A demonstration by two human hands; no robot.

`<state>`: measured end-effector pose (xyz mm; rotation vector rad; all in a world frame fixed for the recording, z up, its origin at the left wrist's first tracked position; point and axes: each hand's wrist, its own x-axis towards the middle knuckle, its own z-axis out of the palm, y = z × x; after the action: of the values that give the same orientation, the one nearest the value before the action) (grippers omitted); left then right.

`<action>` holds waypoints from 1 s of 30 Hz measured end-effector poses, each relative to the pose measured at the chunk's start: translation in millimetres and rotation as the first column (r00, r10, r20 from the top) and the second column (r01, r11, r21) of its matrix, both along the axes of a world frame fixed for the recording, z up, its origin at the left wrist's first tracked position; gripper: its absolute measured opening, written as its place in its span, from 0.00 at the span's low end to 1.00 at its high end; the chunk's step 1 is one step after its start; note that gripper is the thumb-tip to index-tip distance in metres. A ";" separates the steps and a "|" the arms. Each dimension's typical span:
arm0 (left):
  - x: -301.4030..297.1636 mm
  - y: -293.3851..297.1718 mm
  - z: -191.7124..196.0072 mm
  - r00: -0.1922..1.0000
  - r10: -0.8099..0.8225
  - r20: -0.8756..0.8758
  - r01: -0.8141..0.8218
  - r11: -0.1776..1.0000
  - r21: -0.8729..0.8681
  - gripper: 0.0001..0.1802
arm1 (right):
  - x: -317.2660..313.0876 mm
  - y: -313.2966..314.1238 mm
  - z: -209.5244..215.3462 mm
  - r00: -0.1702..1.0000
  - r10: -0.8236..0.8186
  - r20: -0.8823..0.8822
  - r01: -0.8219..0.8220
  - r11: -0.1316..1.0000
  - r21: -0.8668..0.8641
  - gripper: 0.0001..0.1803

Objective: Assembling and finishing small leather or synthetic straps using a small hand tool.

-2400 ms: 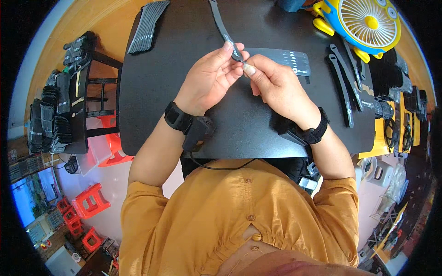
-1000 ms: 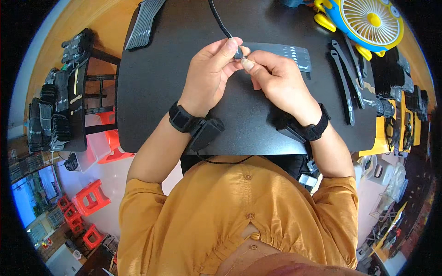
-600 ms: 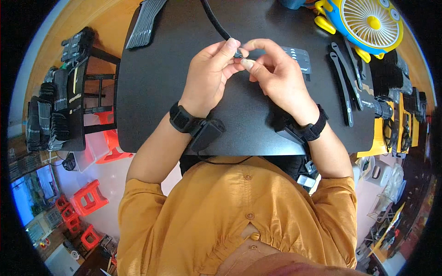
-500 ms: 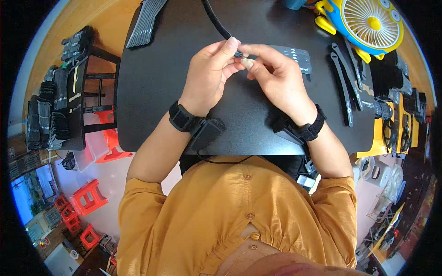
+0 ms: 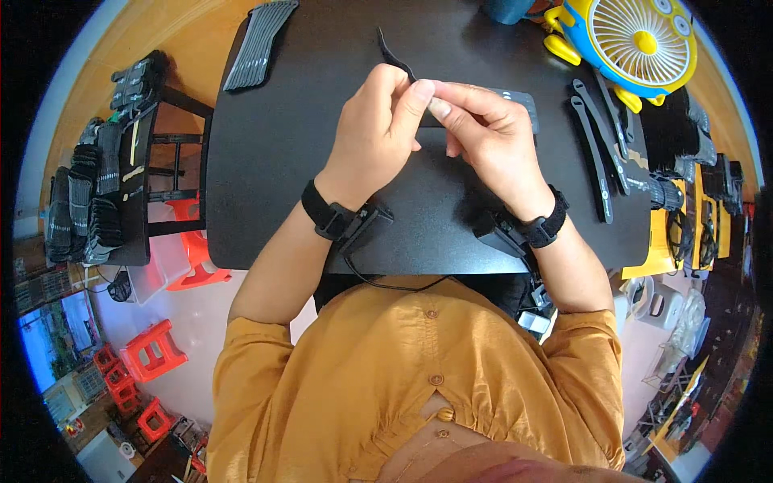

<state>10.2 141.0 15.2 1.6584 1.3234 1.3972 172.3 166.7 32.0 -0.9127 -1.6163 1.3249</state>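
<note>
A narrow black strap (image 5: 390,53) sticks up and away from my fingers over the dark table (image 5: 274,177), its far end loose and slightly curved. My left hand (image 5: 372,133) is closed on its near end, with the thumb pressed on top. My right hand (image 5: 498,143) meets the left fingertips, its thumb and forefinger pinched together at that same end. The fingers hide what lies between them. Partly behind my right hand is a flat dark sheet (image 5: 525,105) with a row of pale marks.
A fanned stack of dark straps (image 5: 262,48) lies at the far left of the table. Several loose black straps (image 5: 592,157) lie on the right, near a yellow and blue fan (image 5: 636,48). Bundled black straps (image 5: 105,217) sit on a side table; red stools (image 5: 155,351) stand on the floor.
The strap's free part now looks shorter and thinner beyond my fingers. My left hand has turned, bringing its thumb over the end, and the right fingertips have shifted slightly.
</note>
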 end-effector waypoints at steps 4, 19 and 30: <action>3.5 -4.1 3.2 1.000 -0.005 -0.003 0.005 0.999 -0.040 0.12 | -0.1 -0.7 0.7 0.999 0.031 -0.037 -0.030 0.999 0.028 0.11; -9.3 2.6 -2.8 0.987 -0.023 -0.162 0.023 1.000 0.001 0.10 | 3.3 -1.1 5.3 0.996 0.058 -0.074 -0.072 0.975 -0.210 0.12; -7.2 7.8 -3.9 0.964 0.163 -0.212 -0.082 0.936 0.342 0.05 | -0.7 -1.6 5.4 0.984 0.081 -0.156 -0.124 0.950 -0.285 0.13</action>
<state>3.0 148.8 11.3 2.0494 1.4028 1.6051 171.6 165.1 37.4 -0.8929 -1.3946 1.6974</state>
